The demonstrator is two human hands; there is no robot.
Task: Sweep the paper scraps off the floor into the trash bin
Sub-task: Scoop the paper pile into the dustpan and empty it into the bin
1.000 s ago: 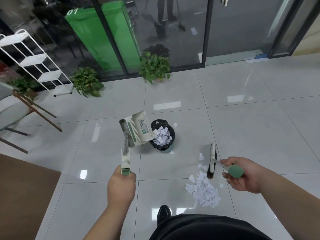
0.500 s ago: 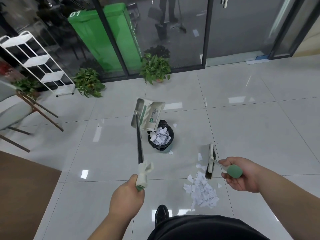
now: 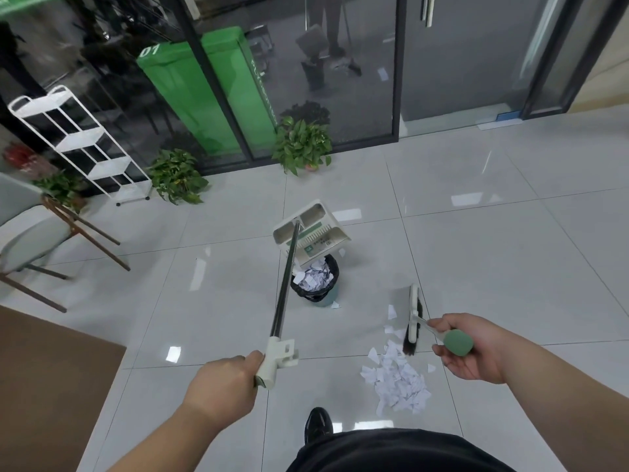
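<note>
The left hand point(image 3: 221, 386) is clamped round the pale end of the dustpan point(image 3: 311, 233) pole. Since a second ago it has swung that pole to the right and pushed it outward. The pan, which then leaned at the left side of the trash bin point(image 3: 323, 294), now hangs tilted over the bin's far rim. The black-lined bin is heaped with white paper. The right hand point(image 3: 473, 349), fingers curled round the green grip of the broom point(image 3: 413, 318), has hardly shifted. The broom's head still stands at the far edge of the paper scraps point(image 3: 400, 379), its bristles touching the nearest pieces. A few loose bits lie on the floor point(image 3: 510, 267) between that pile and the bin, and a black shoe point(image 3: 318, 424) stands just left of the pile. The tiles are pale grey and glossy. A brown mat point(image 3: 41, 386) covers the near left corner, a chair point(image 3: 30, 233) sits at the left edge, and a white rack point(image 3: 78, 144) and potted plants point(image 3: 301, 144) line the glass wall point(image 3: 459, 63)
</note>
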